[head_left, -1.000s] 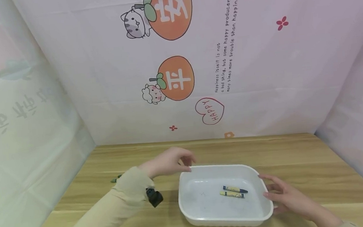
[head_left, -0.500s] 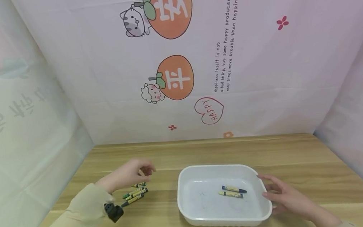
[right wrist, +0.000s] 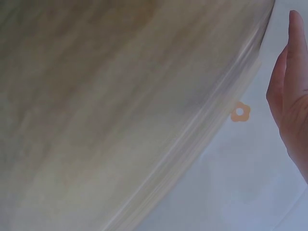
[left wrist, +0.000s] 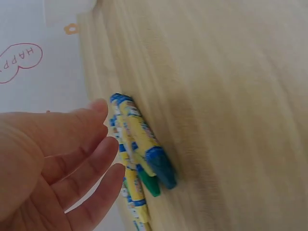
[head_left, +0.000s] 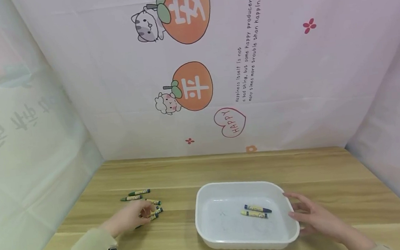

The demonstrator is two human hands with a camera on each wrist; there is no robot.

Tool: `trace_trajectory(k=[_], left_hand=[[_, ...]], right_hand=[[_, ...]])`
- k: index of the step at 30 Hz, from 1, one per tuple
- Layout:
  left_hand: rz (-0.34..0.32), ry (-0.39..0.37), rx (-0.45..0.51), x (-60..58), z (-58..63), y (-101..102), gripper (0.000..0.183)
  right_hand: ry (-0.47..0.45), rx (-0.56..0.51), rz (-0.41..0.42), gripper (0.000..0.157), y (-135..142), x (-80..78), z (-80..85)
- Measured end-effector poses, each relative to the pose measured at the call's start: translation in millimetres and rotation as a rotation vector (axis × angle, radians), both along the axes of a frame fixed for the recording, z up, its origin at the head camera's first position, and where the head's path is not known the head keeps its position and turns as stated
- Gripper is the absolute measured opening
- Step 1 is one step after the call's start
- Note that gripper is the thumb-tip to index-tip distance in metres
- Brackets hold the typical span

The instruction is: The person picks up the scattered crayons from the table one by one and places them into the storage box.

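Note:
My left hand (head_left: 131, 216) hovers over a small group of paper-wrapped crayons at the left of the table. Its thumb and fingers are apart in the left wrist view, right beside a dark teal crayon (left wrist: 142, 127) and a green crayon (left wrist: 150, 184). Part of the group is hidden under the hand in the head view. My right hand (head_left: 315, 214) holds the right side of a white plastic basin (head_left: 242, 243), thumb at the rim. Inside the basin lie a dark blue crayon (head_left: 258, 209) and a yellow crayon (head_left: 254, 214), side by side.
Two more crayons, a dark green crayon (head_left: 139, 192) and an olive crayon (head_left: 131, 198), lie behind the left hand. The wooden table (head_left: 225, 166) ends at a printed cloth backdrop (head_left: 290, 93), with cloth at both sides too.
My left hand has moved from the basin's left rim leftward and down to the crayons. My right hand and the basin stay in place.

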State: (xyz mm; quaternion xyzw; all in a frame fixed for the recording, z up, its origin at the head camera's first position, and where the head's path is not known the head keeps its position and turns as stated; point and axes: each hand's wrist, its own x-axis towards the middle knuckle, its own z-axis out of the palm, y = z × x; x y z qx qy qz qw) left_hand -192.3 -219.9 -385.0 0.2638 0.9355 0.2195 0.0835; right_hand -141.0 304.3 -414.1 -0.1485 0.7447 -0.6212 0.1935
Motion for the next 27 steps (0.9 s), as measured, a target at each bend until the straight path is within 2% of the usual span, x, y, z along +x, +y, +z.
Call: trace_trajectory(k=[7, 15, 27], left_hand=[[0.006, 0.040, -0.012, 1.2, -13.3, -7, 0.022], [0.009, 0.017, -0.006, 4.3, -15.8, -7, 0.020], [0.005, 0.084, -0.060, 2.3, -24.1, -5, 0.021]], right_hand=[[0.002, -0.003, -0.015, 0.053, -1, -1.2, -0.1], [0.001, -0.005, -0.012, 0.054, -1, 0.1, -1.0], [0.014, -0.013, -0.017, 0.052, 0, 1.1, -1.5]])
